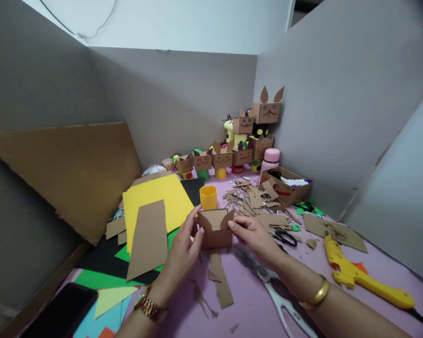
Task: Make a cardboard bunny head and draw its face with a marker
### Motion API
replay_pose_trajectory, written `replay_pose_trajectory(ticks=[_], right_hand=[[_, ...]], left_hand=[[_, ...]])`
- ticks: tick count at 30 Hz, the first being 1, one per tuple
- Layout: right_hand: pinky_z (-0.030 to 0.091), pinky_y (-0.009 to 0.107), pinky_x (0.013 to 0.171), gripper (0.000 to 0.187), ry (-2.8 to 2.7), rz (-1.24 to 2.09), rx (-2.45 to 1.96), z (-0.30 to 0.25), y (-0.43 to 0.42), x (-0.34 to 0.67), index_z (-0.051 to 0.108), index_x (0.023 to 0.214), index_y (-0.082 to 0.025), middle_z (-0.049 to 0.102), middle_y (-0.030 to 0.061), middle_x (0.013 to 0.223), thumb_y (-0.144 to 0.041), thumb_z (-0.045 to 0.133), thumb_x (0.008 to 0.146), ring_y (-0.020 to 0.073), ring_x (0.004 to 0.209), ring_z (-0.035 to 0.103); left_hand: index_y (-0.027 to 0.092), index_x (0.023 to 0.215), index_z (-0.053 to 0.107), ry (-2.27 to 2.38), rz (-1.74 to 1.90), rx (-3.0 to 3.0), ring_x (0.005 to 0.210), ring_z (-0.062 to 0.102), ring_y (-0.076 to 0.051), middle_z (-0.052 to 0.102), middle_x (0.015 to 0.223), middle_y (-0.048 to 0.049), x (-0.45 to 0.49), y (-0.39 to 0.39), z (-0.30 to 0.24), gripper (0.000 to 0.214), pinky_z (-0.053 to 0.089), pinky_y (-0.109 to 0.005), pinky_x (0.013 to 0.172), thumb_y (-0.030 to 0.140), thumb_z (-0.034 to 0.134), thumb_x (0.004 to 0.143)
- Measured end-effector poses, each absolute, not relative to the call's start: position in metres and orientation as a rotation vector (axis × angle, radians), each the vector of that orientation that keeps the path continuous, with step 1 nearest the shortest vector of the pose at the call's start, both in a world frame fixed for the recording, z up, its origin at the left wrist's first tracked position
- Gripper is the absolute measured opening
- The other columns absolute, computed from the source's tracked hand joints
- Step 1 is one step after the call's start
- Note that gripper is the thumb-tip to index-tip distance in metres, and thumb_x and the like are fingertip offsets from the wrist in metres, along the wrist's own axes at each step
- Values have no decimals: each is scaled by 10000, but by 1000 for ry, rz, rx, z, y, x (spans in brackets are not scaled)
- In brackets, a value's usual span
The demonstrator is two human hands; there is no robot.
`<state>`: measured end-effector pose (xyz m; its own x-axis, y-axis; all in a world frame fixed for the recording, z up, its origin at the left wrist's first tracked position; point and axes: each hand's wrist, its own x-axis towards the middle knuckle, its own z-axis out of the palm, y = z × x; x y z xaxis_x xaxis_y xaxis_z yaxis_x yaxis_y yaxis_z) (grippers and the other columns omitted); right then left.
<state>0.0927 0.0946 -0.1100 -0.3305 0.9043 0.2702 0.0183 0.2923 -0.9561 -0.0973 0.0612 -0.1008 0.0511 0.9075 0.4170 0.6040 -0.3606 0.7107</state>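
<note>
A small brown cardboard box with two pointed ears (215,230) is held just above the pink table (254,300). My left hand (183,253) grips its left side with fingers and thumb closed on it. From the right, my right hand (255,237) pinches the other side near one ear. A yellow paper cylinder (208,197) stands right behind the box. A cardboard strip (220,277) lies below it.
Finished cardboard animal boxes (232,150) are stacked at the back. Cardboard scraps (254,197), black scissors (285,237), white-handled scissors (268,281) and a yellow glue gun (359,277) lie to the right. Yellow paper (158,199), a large cardboard sheet (66,169) and a phone (59,312) are left.
</note>
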Motion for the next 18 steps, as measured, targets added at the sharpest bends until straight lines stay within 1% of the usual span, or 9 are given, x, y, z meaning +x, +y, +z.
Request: replay_pose_trajectory(ticks=[2, 6, 14, 18], right_hand=[[230, 226, 466, 350, -1596, 1223, -855, -112, 95, 92, 565, 667, -172, 363, -63, 538, -472, 530, 843, 88, 488, 279], [193, 231, 449, 371, -1560, 1261, -853, -114, 97, 91, 524, 633, -178, 347, -64, 537, -495, 550, 824, 87, 486, 247], [178, 236, 451, 389, -1507, 1310, -847, -112, 96, 91, 503, 619, -178, 354, -69, 524, -516, 569, 801, 83, 483, 246], [181, 230, 446, 399, -1460, 1362, -857, -117, 97, 89, 465, 608, -184, 351, -80, 498, -520, 568, 795, 75, 462, 260]], left_hand=[[243, 1365, 320, 1528, 1216, 1990, 1047, 543, -221, 594, 1062, -74, -97, 60, -100, 466, 435, -389, 891, 271, 393, 905], [243, 1363, 322, 1540, 1207, 1980, 997, 561, -213, 593, 1061, -73, -97, 60, -100, 466, 454, -372, 856, 277, 393, 904], [234, 1361, 330, 1563, 1210, 1958, 837, 559, -175, 576, 1081, -67, -95, 60, -99, 471, 462, -320, 778, 273, 407, 898], [220, 1356, 336, 1566, 1220, 1956, 799, 544, -161, 573, 1049, -56, -94, 60, -97, 472, 450, -295, 748, 254, 414, 892]])
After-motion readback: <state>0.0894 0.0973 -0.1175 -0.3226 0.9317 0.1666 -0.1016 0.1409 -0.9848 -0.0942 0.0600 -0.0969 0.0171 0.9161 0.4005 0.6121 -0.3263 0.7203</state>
